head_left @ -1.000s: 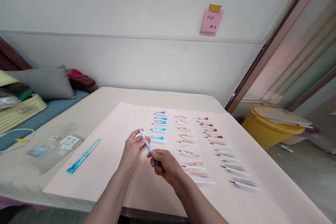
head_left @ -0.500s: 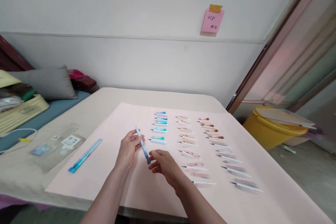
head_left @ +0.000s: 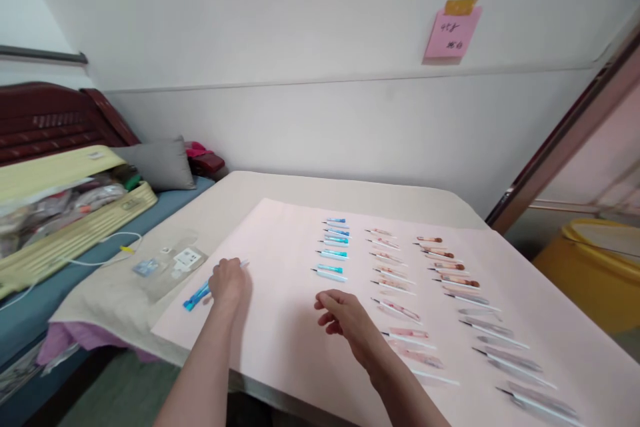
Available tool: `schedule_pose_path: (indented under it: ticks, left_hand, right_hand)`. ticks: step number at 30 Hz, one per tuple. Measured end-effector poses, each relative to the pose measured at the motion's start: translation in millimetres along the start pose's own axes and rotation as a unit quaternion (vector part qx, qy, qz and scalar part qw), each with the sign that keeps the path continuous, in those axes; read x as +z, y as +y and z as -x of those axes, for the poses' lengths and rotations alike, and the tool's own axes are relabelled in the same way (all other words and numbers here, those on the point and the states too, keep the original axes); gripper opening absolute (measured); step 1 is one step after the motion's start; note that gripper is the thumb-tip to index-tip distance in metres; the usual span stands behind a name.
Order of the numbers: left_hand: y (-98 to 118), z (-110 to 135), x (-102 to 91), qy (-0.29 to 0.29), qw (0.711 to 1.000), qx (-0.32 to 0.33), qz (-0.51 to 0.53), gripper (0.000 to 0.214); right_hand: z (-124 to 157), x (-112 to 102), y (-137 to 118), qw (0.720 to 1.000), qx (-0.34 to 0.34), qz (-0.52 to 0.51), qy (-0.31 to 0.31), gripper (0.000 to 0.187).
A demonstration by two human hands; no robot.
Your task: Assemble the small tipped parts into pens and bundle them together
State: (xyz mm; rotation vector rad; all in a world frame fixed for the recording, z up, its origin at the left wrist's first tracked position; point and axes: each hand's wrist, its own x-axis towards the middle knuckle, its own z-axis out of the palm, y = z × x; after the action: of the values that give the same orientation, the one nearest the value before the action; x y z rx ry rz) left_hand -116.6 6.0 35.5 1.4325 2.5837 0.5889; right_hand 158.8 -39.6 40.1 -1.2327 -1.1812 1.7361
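My left hand (head_left: 227,279) is at the left side of the pink sheet, closed round a blue pen with a pale tip poking out past the knuckles. Under and beside its fingers lie bright blue pens (head_left: 197,296), partly covered by the hand. My right hand (head_left: 343,317) hovers over the middle of the sheet, holding nothing, its fingers loosely bent and apart. Beyond it a column of blue and teal pens (head_left: 332,269) is laid out. Pink-patterned pens (head_left: 400,309) form another column, and brown and grey ones (head_left: 455,281) a third at the right.
The pink sheet (head_left: 280,340) covers much of a cream-topped table (head_left: 320,183). Clear plastic packaging (head_left: 173,270) lies left of it. A yellow box (head_left: 75,227) and grey cushion (head_left: 163,163) rest on a blue seat. A yellow bin (head_left: 590,273) stands at the right.
My left hand has moved left with the blue pen, from mid-sheet to the pens at the left. My right hand has come away from the pen. The view has turned left.
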Motion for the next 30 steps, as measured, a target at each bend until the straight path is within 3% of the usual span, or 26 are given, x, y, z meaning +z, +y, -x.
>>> schedule_pose_path:
  ticks: [4, 10, 14, 19, 21, 23, 24, 25, 27, 28, 30]
  left_hand:
    - [1, 2, -0.6, -0.001, 0.999, 0.005, -0.034, 0.032]
    - [27, 15, 20.9, -0.057, 0.998, 0.040, 0.003, 0.018]
    - [41, 22, 31.7, -0.092, 0.992, 0.039, 0.079, 0.009]
    - [66, 34, 32.9, -0.142, 0.958, 0.040, 0.247, 0.005]
    - [78, 45, 32.4, -0.166, 0.930, 0.035, 0.327, 0.016]
    - [88, 58, 33.3, -0.195, 0.882, -0.003, 0.430, 0.026]
    - [92, 66, 34.8, -0.215, 0.843, -0.044, 0.491, 0.027]
    - [95, 73, 37.0, -0.239, 0.767, -0.133, 0.581, 0.024]
    - [100, 87, 43.6, -0.264, 0.690, -0.224, 0.635, 0.016]
    - [102, 94, 47.8, -0.270, 0.671, -0.255, 0.641, 0.014]
    - [105, 105, 57.1, -0.268, 0.661, -0.291, 0.638, 0.012]
  right_hand:
    - [1, -4, -1, 1.000, -0.010, -0.010, 0.001, 0.029]
    - [1, -9, -2, 1.000, -0.015, -0.011, 0.011, 0.029]
    - [-2, -14, -3, 1.000, -0.017, -0.007, 0.021, 0.031]
    - [-16, -24, -1, 0.990, -0.050, 0.065, 0.113, 0.023]
    - [-23, -30, 1, 0.976, -0.080, 0.133, 0.155, 0.021]
    - [-28, -34, 3, 0.948, -0.118, 0.225, 0.191, 0.021]
    - [-30, -36, 4, 0.931, -0.134, 0.271, 0.206, 0.022]
    - [-32, -36, 5, 0.913, -0.144, 0.312, 0.220, 0.024]
    - [-36, -35, 8, 0.881, -0.143, 0.382, 0.238, 0.028]
    - [-37, -33, 10, 0.865, -0.139, 0.416, 0.242, 0.030]
    - [-40, -28, 15, 0.827, -0.142, 0.488, 0.240, 0.032]
